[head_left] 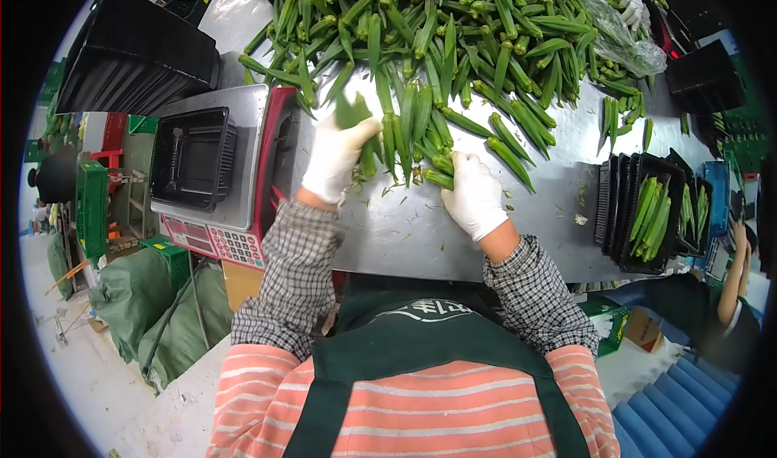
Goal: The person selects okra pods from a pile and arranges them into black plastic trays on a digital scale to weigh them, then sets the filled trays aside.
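Note:
My left hand (338,154), in a white glove, is closed around a few green okra pods (356,112), which are slightly blurred. To its right, my gloved right hand (476,195) pinches the end of an okra pod (438,179) lying low on the metal table (405,243). Between the two hands several loose pods (402,126) lie side by side, pointing away from me. Beyond them a big heap of okra (453,21) covers the far part of the table. The fingertips of my right hand are partly hidden.
On the left, a scale (255,154) bears a black plastic tray (190,159); a stack of black trays (137,49) stands behind it. At the right edge, black trays hold okra (650,219). Another person's gloved hand (631,3) reaches in at the top right, near a clear plastic bag (623,45).

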{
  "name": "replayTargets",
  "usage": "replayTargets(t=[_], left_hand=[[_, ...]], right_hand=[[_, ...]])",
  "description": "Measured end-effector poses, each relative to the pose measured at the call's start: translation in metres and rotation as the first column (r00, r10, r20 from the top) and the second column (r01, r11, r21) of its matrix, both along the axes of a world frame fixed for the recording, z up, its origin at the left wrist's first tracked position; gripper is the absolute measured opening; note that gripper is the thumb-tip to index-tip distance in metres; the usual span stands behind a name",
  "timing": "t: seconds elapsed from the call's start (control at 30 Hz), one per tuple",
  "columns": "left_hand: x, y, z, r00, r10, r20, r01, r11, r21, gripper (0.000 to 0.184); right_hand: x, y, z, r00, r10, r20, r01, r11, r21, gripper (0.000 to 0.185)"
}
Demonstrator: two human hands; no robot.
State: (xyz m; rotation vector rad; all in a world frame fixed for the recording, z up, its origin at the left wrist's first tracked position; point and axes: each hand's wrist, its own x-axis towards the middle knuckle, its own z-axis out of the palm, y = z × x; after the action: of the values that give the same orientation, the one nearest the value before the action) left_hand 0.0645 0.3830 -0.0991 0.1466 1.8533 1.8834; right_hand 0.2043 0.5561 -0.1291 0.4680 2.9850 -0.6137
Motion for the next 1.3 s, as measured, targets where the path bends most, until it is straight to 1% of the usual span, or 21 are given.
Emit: replayTargets(t=[0.03,0.1,0.17,0.23,0.3,0.47,0.6,0.63,0.7,0.73,0.77,0.83,0.9,0.93,0.97,1.0,1.03,1.07,1.13,1.2,1.3], left_hand=[[-0.002,0.017,0.005,0.971,0.000,-0.239,-0.025,0.994,-0.104,0.028],[-0.013,0.043,-0.001,0.928,-0.077,-0.364,-0.047,0.946,-0.321,0.035],[-0.024,0.066,-0.012,0.868,-0.227,-0.442,-0.091,0.801,-0.591,0.046],[-0.022,0.085,-0.011,0.853,-0.356,-0.382,-0.082,0.631,-0.771,0.053],[-0.016,0.095,-0.020,0.808,-0.413,-0.419,-0.144,0.551,-0.822,0.058],[-0.012,0.102,-0.011,0.833,-0.496,-0.245,-0.030,0.400,-0.916,0.064],[-0.015,0.101,-0.016,0.817,-0.543,-0.193,0.005,0.342,-0.940,0.059],[-0.013,0.102,-0.017,0.814,-0.549,-0.191,0.002,0.331,-0.944,0.060],[-0.007,0.105,-0.017,0.809,-0.557,-0.188,-0.007,0.311,-0.950,0.062],[-0.006,0.102,-0.017,0.813,-0.536,-0.228,-0.022,0.363,-0.932,0.061],[-0.004,0.098,-0.017,0.814,-0.517,-0.266,-0.035,0.414,-0.910,0.061],[-0.005,0.090,-0.016,0.803,-0.482,-0.350,-0.065,0.513,-0.856,0.057],[-0.005,0.075,-0.006,0.883,-0.348,-0.315,-0.008,0.659,-0.752,0.060],[-0.007,0.067,-0.005,0.919,-0.248,-0.305,0.029,0.817,-0.576,0.058],[-0.005,0.059,-0.002,0.975,-0.149,-0.164,0.087,0.938,-0.337,0.050],[-0.006,0.049,0.002,0.985,-0.167,-0.033,0.166,0.985,-0.054,0.047],[-0.007,0.040,0.005,0.972,-0.216,0.087,0.191,0.953,0.236,0.043],[-0.002,0.034,0.009,0.951,-0.211,0.228,0.106,0.911,0.399,0.041],[0.002,0.021,-0.004,0.835,-0.407,0.371,0.026,0.701,0.713,0.047],[0.011,0.017,-0.016,0.758,-0.506,0.413,-0.106,0.529,0.842,0.054],[0.024,0.017,-0.014,0.739,-0.531,0.415,-0.168,0.451,0.876,0.061]], right_hand=[[0.002,0.003,-0.005,0.999,0.005,-0.041,-0.005,1.000,-0.004,0.048],[0.005,0.006,-0.005,0.998,0.008,-0.058,-0.008,1.000,0.006,0.050],[0.007,0.006,0.001,1.000,0.006,-0.006,-0.006,1.000,0.027,0.055],[0.006,-0.001,0.005,1.000,-0.005,0.009,0.004,0.997,0.080,0.059],[0.003,-0.004,0.005,0.999,-0.013,0.035,0.009,0.993,0.121,0.062],[0.003,0.006,0.004,0.992,-0.037,0.124,0.028,0.997,0.074,0.071],[0.022,0.026,0.012,0.996,-0.090,0.011,0.091,0.991,-0.097,0.064],[0.027,0.031,0.014,0.989,-0.134,-0.057,0.117,0.964,-0.239,0.062],[0.034,0.044,0.019,0.955,-0.243,-0.171,0.127,0.853,-0.507,0.059],[0.032,0.047,0.022,0.918,-0.366,-0.154,0.134,0.650,-0.748,0.054],[0.036,0.059,0.033,0.935,-0.348,0.070,0.193,0.333,-0.923,0.054],[0.040,0.072,0.025,0.940,-0.335,0.059,0.058,-0.014,-0.998,0.061],[0.041,0.076,0.024,0.950,-0.307,0.059,-0.006,-0.206,-0.978,0.061],[0.040,0.077,0.024,0.955,-0.291,0.053,-0.039,-0.302,-0.953,0.061],[0.039,0.078,0.023,0.957,-0.288,0.042,-0.057,-0.327,-0.943,0.061],[0.036,0.077,0.022,0.959,-0.283,0.029,-0.076,-0.354,-0.932,0.061],[0.032,0.074,0.021,0.961,-0.275,0.016,-0.095,-0.385,-0.918,0.061],[0.029,0.069,0.022,0.965,-0.262,0.021,-0.086,-0.388,-0.918,0.058],[0.020,0.061,0.029,0.974,-0.227,0.024,-0.068,-0.389,-0.919,0.052],[0.007,0.049,0.036,0.981,-0.196,-0.006,-0.082,-0.381,-0.921,0.051],[-0.007,0.033,0.040,0.986,-0.162,-0.050,-0.109,-0.384,-0.917,0.055]])
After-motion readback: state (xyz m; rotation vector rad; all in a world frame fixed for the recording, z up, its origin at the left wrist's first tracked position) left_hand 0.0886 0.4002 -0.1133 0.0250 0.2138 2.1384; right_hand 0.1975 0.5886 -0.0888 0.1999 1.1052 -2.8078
